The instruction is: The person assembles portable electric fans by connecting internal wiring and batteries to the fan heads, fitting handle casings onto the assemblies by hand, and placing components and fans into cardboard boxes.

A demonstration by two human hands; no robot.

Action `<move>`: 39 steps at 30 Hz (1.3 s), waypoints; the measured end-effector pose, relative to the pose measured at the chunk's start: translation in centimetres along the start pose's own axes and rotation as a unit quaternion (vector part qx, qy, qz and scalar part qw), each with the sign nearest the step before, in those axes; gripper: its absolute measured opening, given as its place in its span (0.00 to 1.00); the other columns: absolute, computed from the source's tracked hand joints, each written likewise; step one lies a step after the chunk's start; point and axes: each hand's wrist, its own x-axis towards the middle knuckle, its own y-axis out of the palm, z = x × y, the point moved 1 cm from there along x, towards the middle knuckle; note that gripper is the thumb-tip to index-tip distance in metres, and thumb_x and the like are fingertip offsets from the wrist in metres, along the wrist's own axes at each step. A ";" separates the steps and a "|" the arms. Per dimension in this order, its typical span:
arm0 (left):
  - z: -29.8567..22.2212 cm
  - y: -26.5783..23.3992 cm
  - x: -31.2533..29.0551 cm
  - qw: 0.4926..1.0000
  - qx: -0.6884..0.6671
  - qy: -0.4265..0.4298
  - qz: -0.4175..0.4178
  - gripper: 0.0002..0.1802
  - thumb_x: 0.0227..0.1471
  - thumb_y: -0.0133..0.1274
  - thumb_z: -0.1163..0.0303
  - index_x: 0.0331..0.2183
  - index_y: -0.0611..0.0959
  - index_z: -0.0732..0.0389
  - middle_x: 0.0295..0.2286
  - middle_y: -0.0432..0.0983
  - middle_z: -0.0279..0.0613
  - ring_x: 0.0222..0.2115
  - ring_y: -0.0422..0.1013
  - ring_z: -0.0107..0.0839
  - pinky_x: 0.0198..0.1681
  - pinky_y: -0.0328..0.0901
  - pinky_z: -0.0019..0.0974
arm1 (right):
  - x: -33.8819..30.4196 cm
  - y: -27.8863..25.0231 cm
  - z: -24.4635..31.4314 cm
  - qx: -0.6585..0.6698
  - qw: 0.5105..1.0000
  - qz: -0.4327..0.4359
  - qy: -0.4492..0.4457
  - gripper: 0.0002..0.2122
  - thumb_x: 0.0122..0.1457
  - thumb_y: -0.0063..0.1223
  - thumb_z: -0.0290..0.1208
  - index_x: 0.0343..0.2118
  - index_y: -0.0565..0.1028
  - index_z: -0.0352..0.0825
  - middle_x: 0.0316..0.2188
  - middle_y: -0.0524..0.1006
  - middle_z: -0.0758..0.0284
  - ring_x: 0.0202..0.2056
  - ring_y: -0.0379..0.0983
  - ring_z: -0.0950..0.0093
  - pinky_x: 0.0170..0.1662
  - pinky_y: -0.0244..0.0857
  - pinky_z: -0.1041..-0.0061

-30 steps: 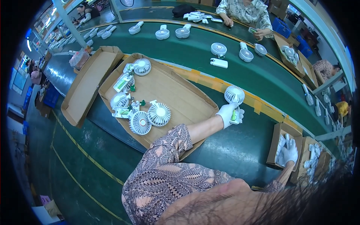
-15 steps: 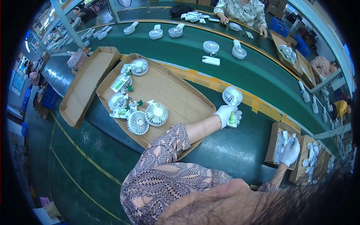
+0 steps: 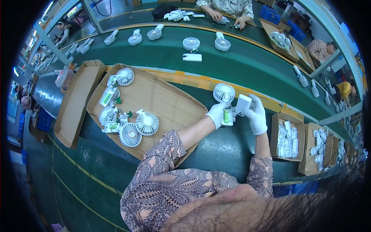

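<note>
Both my hands wear white gloves. In my left hand is a small white handheld fan, its round grille pointing away from me. The fan's handle lies open, with a green part showing inside. Just to the right, my right hand grips a white plastic handle cover between thumb and fingers, held upright beside the open handle. Cover and fan look slightly apart.
A cardboard tray on my left holds several opened fans; a narrower tray lies beyond it. Boxes of white parts stand at right. Fans lie on the green conveyor belt; across it a person handles a fan.
My right hand has come out of the box of parts with a white handle cover and moved left beside the fan. The view has shifted, and the fan remains in my left hand.
</note>
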 end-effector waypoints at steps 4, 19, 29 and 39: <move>0.0 0.3 -0.1 0.999 0.022 0.016 -0.042 0.15 0.54 0.46 0.60 0.37 0.70 0.63 0.31 0.73 0.49 0.26 0.73 0.38 0.29 0.71 0.44 | 0.5 0.1 -0.8 0.113 0.993 -0.019 0.008 0.28 0.46 0.49 0.22 0.53 0.59 0.28 0.43 0.68 0.58 0.43 0.67 0.71 0.47 0.64 0.73; 0.2 -0.4 0.4 0.991 0.068 0.088 -0.067 0.14 0.55 0.45 0.63 0.38 0.72 0.63 0.31 0.73 0.48 0.25 0.73 0.36 0.25 0.71 0.39 | -0.2 -0.3 -3.2 0.162 0.986 -0.031 0.010 0.30 0.44 0.50 0.20 0.53 0.56 0.27 0.42 0.65 0.59 0.41 0.68 0.69 0.42 0.67 0.74; 0.2 -0.2 0.6 0.998 -0.021 0.038 -0.036 0.12 0.53 0.42 0.70 0.39 0.69 0.65 0.37 0.72 0.51 0.35 0.72 0.41 0.38 0.70 0.43 | -3.3 -2.9 -3.8 -0.282 0.955 -0.002 -0.094 0.26 0.38 0.58 0.25 0.46 0.70 0.33 0.46 0.66 0.58 0.47 0.65 0.64 0.52 0.58 0.72; 0.7 -0.1 0.8 0.997 -0.004 0.058 -0.048 0.10 0.52 0.44 0.72 0.38 0.69 0.64 0.35 0.72 0.48 0.33 0.72 0.42 0.35 0.70 0.49 | -5.4 -2.9 -2.5 -0.503 0.863 -0.035 -0.034 0.23 0.41 0.55 0.28 0.45 0.70 0.38 0.41 0.68 0.56 0.41 0.68 0.57 0.44 0.65 0.66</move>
